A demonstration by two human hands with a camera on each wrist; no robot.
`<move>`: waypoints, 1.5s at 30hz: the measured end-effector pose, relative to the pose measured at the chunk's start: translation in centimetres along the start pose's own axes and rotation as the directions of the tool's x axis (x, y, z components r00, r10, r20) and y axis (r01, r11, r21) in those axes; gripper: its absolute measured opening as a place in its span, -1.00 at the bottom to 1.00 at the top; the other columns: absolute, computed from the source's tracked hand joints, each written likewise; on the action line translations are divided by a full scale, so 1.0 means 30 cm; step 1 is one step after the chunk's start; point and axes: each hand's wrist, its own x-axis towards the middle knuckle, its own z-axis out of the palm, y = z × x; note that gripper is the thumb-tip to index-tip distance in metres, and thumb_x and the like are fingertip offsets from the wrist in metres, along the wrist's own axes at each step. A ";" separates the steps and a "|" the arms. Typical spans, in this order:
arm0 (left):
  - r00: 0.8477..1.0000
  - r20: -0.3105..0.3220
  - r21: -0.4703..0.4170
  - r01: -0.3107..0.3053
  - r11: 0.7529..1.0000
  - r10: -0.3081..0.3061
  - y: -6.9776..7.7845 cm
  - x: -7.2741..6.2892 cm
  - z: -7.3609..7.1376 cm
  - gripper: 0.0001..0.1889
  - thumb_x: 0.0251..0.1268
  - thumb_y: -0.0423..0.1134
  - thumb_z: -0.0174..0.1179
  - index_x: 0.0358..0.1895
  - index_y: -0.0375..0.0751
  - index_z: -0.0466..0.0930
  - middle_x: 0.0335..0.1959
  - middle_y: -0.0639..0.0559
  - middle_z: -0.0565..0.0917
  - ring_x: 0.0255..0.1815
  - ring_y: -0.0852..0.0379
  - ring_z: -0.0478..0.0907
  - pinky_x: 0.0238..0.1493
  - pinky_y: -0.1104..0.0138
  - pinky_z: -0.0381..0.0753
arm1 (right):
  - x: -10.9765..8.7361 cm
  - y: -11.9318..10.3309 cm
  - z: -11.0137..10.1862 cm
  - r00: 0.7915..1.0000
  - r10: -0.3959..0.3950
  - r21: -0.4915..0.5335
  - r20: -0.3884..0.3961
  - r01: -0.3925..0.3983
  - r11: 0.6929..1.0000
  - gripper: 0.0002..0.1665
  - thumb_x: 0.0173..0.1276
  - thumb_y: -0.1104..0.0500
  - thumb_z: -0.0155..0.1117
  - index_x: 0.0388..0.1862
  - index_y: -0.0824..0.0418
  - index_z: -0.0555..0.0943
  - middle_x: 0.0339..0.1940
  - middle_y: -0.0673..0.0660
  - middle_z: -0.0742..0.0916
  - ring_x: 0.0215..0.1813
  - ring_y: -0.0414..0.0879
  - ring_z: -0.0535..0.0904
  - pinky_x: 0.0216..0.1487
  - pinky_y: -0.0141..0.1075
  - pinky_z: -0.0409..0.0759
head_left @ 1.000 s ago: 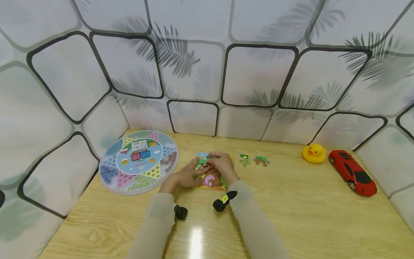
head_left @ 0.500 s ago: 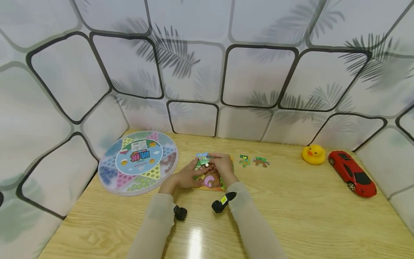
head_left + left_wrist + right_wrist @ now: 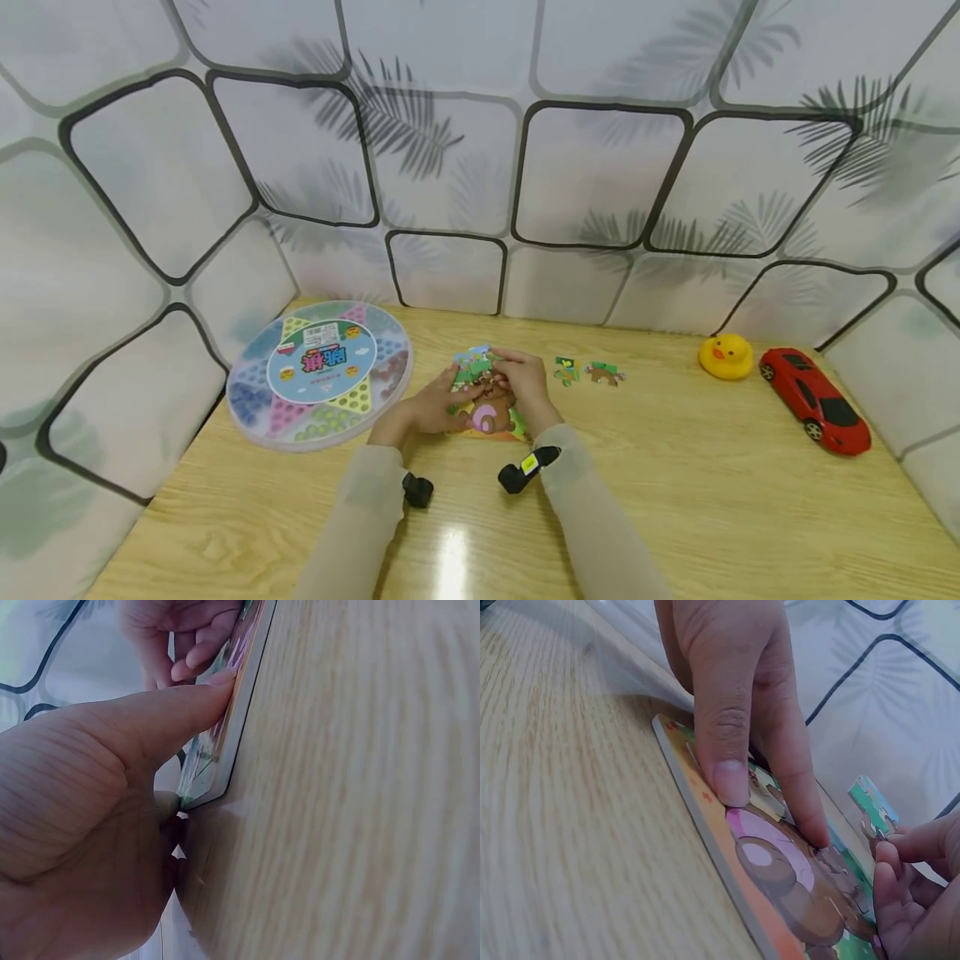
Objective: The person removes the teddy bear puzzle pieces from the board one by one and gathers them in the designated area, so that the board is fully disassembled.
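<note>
A jigsaw board [image 3: 491, 421] with a brown bear picture lies on the table between both hands. My left hand [image 3: 427, 410] rests on its left part. In the right wrist view the left thumb [image 3: 731, 780] and a straight finger press on the picture from above, and the board's edge [image 3: 240, 742] shows in the left wrist view. My right hand [image 3: 525, 385] pinches a green and blue puzzle piece [image 3: 871, 806] between thumb and fingers, held tilted just above the board's far side. Fingers partly hide the middle of the picture.
Two loose puzzle pieces, one with a yellow spot [image 3: 567, 371] and one brown [image 3: 604, 373], lie right of the board. A round Chinese checkers set [image 3: 300, 421] lies at left. A yellow rubber duck [image 3: 727, 357] and a red toy car [image 3: 817, 402] stand at right. A patterned wall [image 3: 570, 283] rises behind.
The right hand has shifted slightly up and its wrist has turned. The pinched piece has been turned and now shows a different tilt. The left hand has stayed on the board.
</note>
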 end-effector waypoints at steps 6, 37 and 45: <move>1.000 0.010 -0.002 0.010 1.000 -0.010 0.004 -0.003 -0.001 -0.37 0.32 -0.07 0.16 0.43 0.05 0.21 0.51 -0.27 -0.38 0.50 -0.26 -0.37 0.40 -0.14 -0.14 | 0.000 -0.001 -0.045 1.000 0.019 -0.009 -0.007 -0.019 1.000 -0.67 0.26 0.35 0.22 0.00 0.22 0.69 -0.64 0.01 0.65 -0.67 -0.28 0.48 -0.68 -0.48 0.38; 1.000 0.022 0.038 0.002 0.999 -0.003 -0.004 0.005 -0.002 -0.35 0.33 -0.04 0.14 0.45 0.18 0.14 0.51 -0.22 -0.42 0.50 -0.19 -0.44 0.39 -0.16 -0.17 | 0.013 -0.038 -0.536 0.950 0.023 0.116 -0.311 0.013 0.993 -0.56 0.28 0.43 0.17 0.16 0.40 0.53 -0.62 -0.09 0.66 -0.65 -0.33 0.53 -0.57 -0.52 0.53; 1.000 0.018 0.040 0.009 0.999 -0.009 -0.004 0.001 0.000 -0.35 0.33 -0.02 0.13 0.45 0.18 0.14 0.51 -0.22 -0.42 0.50 -0.19 -0.44 0.40 -0.15 -0.16 | 0.014 -0.027 -0.609 0.925 0.038 0.126 -0.378 0.011 0.992 -0.56 0.27 0.42 0.19 0.16 0.42 0.52 -0.67 -0.08 0.67 -0.68 -0.31 0.55 -0.60 -0.47 0.56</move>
